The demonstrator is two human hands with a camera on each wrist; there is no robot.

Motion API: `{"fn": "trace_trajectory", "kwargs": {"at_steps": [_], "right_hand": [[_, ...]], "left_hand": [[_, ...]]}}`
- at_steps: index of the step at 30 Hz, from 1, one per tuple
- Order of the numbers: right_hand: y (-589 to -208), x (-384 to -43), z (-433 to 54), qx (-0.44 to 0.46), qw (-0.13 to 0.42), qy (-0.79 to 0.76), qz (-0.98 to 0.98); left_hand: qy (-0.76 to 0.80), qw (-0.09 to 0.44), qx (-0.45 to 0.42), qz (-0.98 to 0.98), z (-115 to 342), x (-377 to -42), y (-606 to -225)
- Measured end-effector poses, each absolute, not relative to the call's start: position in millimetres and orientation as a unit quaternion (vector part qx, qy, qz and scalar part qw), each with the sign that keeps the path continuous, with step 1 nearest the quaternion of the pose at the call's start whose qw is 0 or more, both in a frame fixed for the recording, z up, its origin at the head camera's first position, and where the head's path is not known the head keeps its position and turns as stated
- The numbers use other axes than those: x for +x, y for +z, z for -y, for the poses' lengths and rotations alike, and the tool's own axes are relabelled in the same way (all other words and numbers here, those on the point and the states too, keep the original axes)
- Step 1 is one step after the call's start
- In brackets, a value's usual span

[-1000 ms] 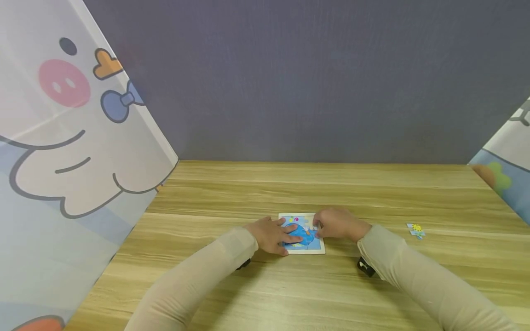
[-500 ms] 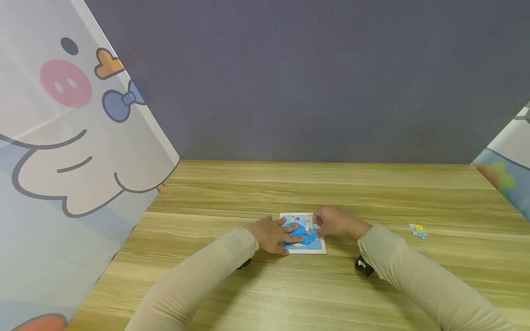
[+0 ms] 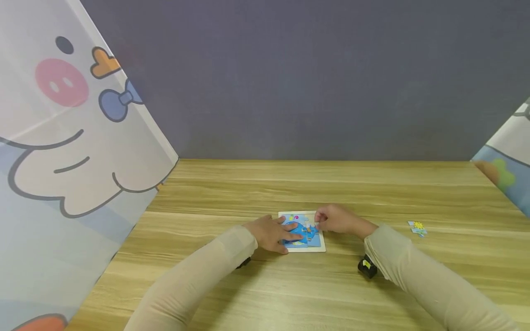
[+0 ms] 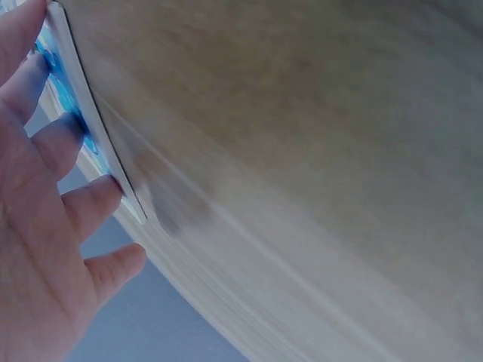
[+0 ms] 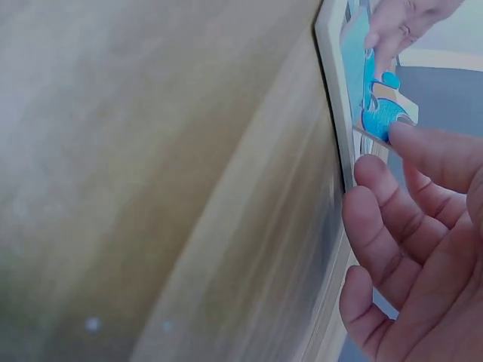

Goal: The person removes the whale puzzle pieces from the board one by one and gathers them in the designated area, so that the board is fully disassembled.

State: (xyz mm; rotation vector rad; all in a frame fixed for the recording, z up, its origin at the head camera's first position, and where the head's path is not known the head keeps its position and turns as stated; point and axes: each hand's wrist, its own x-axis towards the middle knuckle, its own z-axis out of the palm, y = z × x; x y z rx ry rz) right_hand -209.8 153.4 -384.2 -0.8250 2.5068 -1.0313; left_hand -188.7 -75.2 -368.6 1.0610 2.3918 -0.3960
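A small jigsaw puzzle in a white-edged tray (image 3: 304,250) lies on the table, showing a blue whale picture. My left hand (image 3: 270,233) rests on the tray's left part with its fingers spread; the left wrist view shows those fingers (image 4: 60,143) reaching over the tray's edge. At the right side, my right hand (image 3: 337,219) pinches a blue puzzle piece (image 5: 383,115) with some orange on it. That piece is tilted up from the tray in the right wrist view, thumb on its near end. The other fingers of this hand curl beside the tray's edge.
Loose puzzle pieces (image 3: 418,226) with a yellow flower or sun lie to the right on the wooden table (image 3: 331,294). A grey wall (image 3: 323,82) stands behind, with cartoon-printed panels (image 3: 54,128) at both sides. A black wrist device (image 3: 366,265) hangs under the right sleeve.
My right hand has drawn slightly back and up, and the puzzle piece in its fingers has tilted out of the picture. The left hand has stayed in place.
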Motion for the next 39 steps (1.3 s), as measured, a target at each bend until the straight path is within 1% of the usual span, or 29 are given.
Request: {"fn": "trace_trajectory", "kwargs": {"at_steps": [9,13,19,27,34,39], "right_hand": [[-383.6,-203.3,-151.7,-0.298,0.125,-0.337,-0.884],[-382.6,-200.2,-149.8,-0.292,0.110,-0.323,-0.894],[-382.8,-197.1,-149.1,-0.293,0.110,-0.324,-0.893],[-381.0,-192.9,-147.6,-0.283,0.112,-0.325,-0.895],[-383.7,-190.2,-146.9,-0.273,0.098,-0.319,-0.902],[-385.7,-187.3,-146.5,-0.265,0.088,-0.348,-0.895]], "left_hand": [[-0.109,0.233,0.408,-0.876,76.0,-190.1,-369.0],[-0.101,0.219,0.417,-0.876,75.7,-189.3,-368.0],[-0.120,0.201,0.413,-0.880,71.3,-183.0,-367.3],[-0.144,0.196,0.391,-0.888,64.5,-177.2,-367.2],[-0.182,0.188,0.387,-0.884,63.1,-175.2,-368.1],[-0.198,0.185,0.382,-0.884,62.1,-174.1,-368.2]]}}
